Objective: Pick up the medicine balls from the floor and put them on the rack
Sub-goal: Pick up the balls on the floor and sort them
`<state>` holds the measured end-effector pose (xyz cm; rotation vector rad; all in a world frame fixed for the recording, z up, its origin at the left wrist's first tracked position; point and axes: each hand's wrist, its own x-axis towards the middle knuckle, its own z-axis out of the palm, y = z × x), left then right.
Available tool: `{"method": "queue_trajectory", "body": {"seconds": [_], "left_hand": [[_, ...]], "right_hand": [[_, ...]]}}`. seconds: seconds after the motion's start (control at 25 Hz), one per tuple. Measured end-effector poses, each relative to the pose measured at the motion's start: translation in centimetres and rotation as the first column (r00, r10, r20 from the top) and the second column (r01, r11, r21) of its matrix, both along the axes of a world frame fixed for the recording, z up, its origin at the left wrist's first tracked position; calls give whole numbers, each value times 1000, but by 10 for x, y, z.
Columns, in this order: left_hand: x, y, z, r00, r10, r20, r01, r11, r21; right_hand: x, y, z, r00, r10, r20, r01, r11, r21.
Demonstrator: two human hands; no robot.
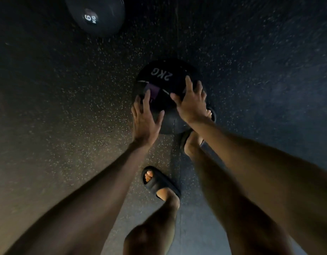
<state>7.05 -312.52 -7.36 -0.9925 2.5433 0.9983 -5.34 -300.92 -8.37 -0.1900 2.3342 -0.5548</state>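
Dark, speckled rubber flooring [57, 111] fills this dimly lit gym scene, shot from above as a person bends toward the ground. At upper left, a black medicine ball marked 6 KG [96, 14] sits on the floor, well apart from the hands and untouched. Lower and nearer the centre, the left hand [145, 119] reaches down with fingers [146, 100] spread wide, laid against the near left side of a second black ball marked 2KG [167, 94], which carries a purple patch and pale stripes. That ball rests on the floor just ahead of the person's feet, both in dark slide sandals [160, 183]; the forward foot stands just beside the ball at its near right.

To the right, the right hand [191, 103] lies over the ball's upper right, fingers fanned and thumb angled inward. Both hands are unclenched, palms cupping the ball from either side; whether they have begun to squeeze cannot be told, and motion blur softens the edges. Both forearms run nearly straight from the bottom corners of the frame, converging on the ball.

By its marking, the ball should be light enough to lift easily, and its matte skin looks grippy rather than slick. A seam on the near face suggests a firm shell. Opposed palms low on either side would likely hold it best. No rack is in view.
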Motion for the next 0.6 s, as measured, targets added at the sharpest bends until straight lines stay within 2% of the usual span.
{"method": "queue_trajectory", "body": {"seconds": [0.16,0.28,0.44,0.52,0.6], "left_hand": [[-7,6,-5,996,-5,85,-3,997,83],[-60,-6,-6,993,35,114,-38,999,30],[-141,-26,2,982,41,184,-26,996,-83],[-180,-35,7,989,83,124,-70,992,-101],[-211,-43,16,985,170,-4,-170,984,-56]], "right_hand": [[-82,-28,-6,998,-65,19,65,997,35],[-115,-23,-7,998,-56,-23,55,997,-52],[-91,10,-1,994,41,-99,-54,989,-135],[-79,20,2,988,119,-95,-130,985,-112],[-81,17,3,979,180,-98,-190,976,-103]]}}
